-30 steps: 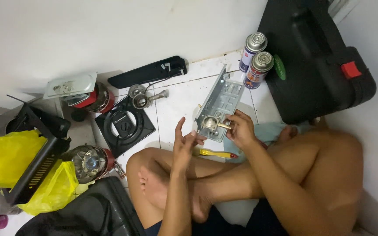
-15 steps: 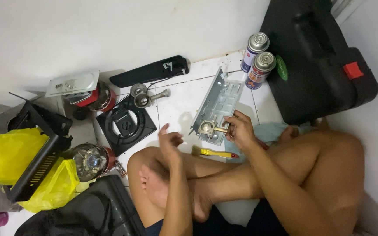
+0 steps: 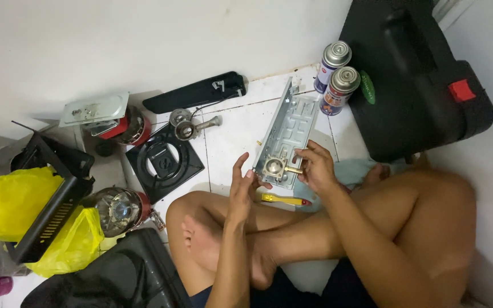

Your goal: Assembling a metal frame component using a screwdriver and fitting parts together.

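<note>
I sit cross-legged on the white tiled floor [image 3: 229,137], close to the wall, and the work lies straight ahead of my knees. The biggest thing near it is the black carrying case [image 3: 417,74] off to the right corner. Between it and my hands runs the long grey metal chassis plate [image 3: 285,134], its long axis slanting from the two gas canisters [image 3: 338,77] by the wall down toward me, so its near end points at my lap.

On that near end sits the brass valve fitting [image 3: 274,167], its short stem pointing right, toward my right hand [image 3: 315,168]. That hand is the nearer one: its fingers [image 3: 299,161] are closed on the stem and the plate's near edge, pinching rather than wrapping. My left hand [image 3: 241,185] stands just left of the plate's near corner, fingers spread and holding nothing, the tips close to the fitting; whether they touch it I cannot tell.

A yellow-handled screwdriver [image 3: 283,199] lies on the floor just under my hands, crosswise to the plate, nearest my left wrist. A black square burner plate [image 3: 164,162] rests further left.
</note>
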